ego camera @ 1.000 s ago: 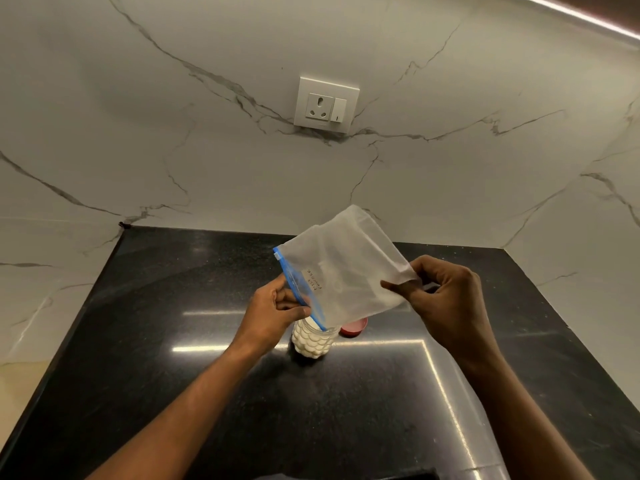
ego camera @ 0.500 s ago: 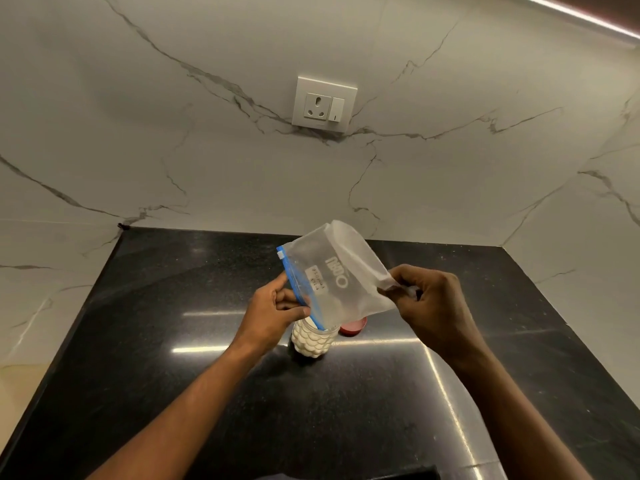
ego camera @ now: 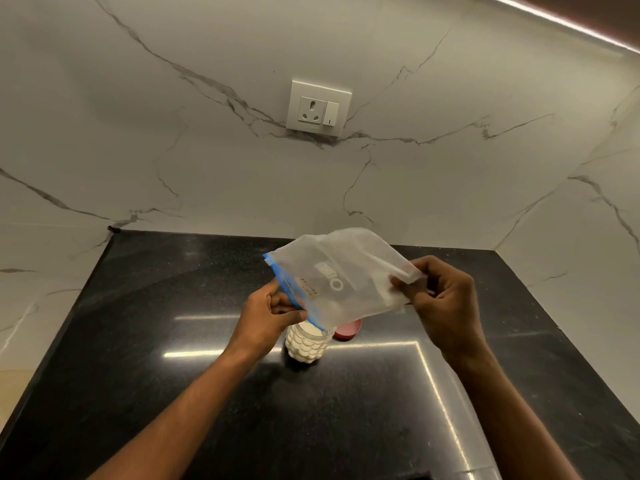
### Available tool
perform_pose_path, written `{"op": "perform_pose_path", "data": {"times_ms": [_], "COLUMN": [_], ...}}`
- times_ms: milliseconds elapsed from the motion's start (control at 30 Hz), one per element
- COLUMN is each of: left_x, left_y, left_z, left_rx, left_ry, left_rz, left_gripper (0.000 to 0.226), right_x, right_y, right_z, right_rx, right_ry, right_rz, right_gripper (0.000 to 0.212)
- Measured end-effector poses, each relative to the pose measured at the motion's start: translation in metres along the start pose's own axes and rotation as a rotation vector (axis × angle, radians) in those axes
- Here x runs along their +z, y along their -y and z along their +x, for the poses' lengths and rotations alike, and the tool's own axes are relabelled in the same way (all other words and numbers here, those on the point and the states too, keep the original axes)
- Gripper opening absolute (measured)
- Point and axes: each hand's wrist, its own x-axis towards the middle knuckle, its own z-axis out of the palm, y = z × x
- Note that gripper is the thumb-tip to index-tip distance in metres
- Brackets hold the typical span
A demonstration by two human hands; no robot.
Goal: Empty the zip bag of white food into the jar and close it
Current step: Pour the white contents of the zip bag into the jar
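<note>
Frosted zip bag (ego camera: 346, 282) between left hand (ego camera: 273, 315) and right hand (ego camera: 446, 306), above jar (ego camera: 306, 346).

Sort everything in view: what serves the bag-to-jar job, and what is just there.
Job: zip bag, held by left hand and right hand; jar with white food; red lid beside it.
Just there: wall socket; black counter.
</note>
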Motion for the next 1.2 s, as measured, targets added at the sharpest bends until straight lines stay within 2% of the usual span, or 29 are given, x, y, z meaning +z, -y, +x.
{"op": "perform_pose_path", "data": {"times_ms": [100, 200, 300, 433, 467, 567, 600, 633, 700, 733, 833, 933, 1000, 1067, 1133, 1200], "left_x": [0.0, 0.002, 0.002, 0.002, 0.002, 0.003, 0.003, 0.003, 0.003, 0.004, 0.005, 0.003, 0.002, 0.002, 0.002, 0.004], "left_y": [0.0, -0.003, -0.004, -0.006, -0.006, -0.007, -0.007, -0.007, -0.008, -0.008, -0.009, -0.007, -0.007, -0.007, -0.007, -0.009], "left_z": [-0.001, 0.001, 0.0, 0.001, 0.001, 0.001, 0.001, 0.001, 0.0, -0.001, -0.003, -0.006, -0.007, -0.006, -0.005, -0.006], "left_rx": [-0.016, -0.006, -0.02, 0.008, 0.016, 0.043, 0.052, 0.062, 0.075, 0.075, 0.076, 0.057, 0.075, 0.087, 0.085, 0.074], "left_ry": [0.003, 0.009, 0.004, 0.021, 0.026, 0.048, 0.052, 0.054, 0.046, 0.045, 0.051, 0.025, 0.026, 0.025, 0.027, 0.037], "left_rz": [-0.006, -0.005, 0.012, 0.004, 0.015, 0.092, 0.121, 0.146, 0.177, 0.178, 0.193, 0.2, 0.189, 0.189, 0.199, 0.2], "left_gripper": [0.045, 0.048, 0.044, 0.053, 0.053, 0.058, 0.06, 0.061, 0.059, 0.056, 0.053, 0.054, 0.063, 0.064, 0.057, 0.06], "right_x": [0.0, -0.002, -0.001, -0.01, -0.014, -0.015, -0.014, -0.012, -0.011, -0.011, -0.011, -0.008, -0.01, -0.011, -0.01, -0.009], "right_y": [-0.003, -0.006, -0.005, -0.008, -0.008, -0.005, -0.004, -0.003, 0.0, -0.001, -0.005, -0.01, -0.013, -0.013, -0.01, -0.005], "right_z": [0.0, 0.002, 0.003, 0.008, 0.01, 0.011, 0.011, 0.012, 0.018, 0.019, 0.021, 0.017, 0.019, 0.02, 0.021, 0.021], "right_rx": [0.015, 0.005, -0.007, 0.068, 0.096, 0.13, 0.108, 0.078, -0.001, -0.026, -0.043, -0.057, -0.035, -0.03, -0.024, -0.032], "right_ry": [0.077, -0.034, 0.072, -0.081, -0.065, 0.12, 0.138, 0.11, -0.029, -0.096, -0.181, -0.167, -0.218, -0.175, -0.028, 0.053], "right_rz": [-0.037, -0.004, -0.047, 0.04, 0.047, -0.017, -0.029, -0.003, 0.051, 0.056, 0.089, 0.094, 0.059, -0.011, -0.035, -0.073], "right_gripper": [0.019, 0.02, 0.022, 0.019, 0.025, 0.06, 0.063, 0.055, 0.019, 0.018, 0.038, 0.021, 0.009, 0.022, 0.036, 0.053]}}
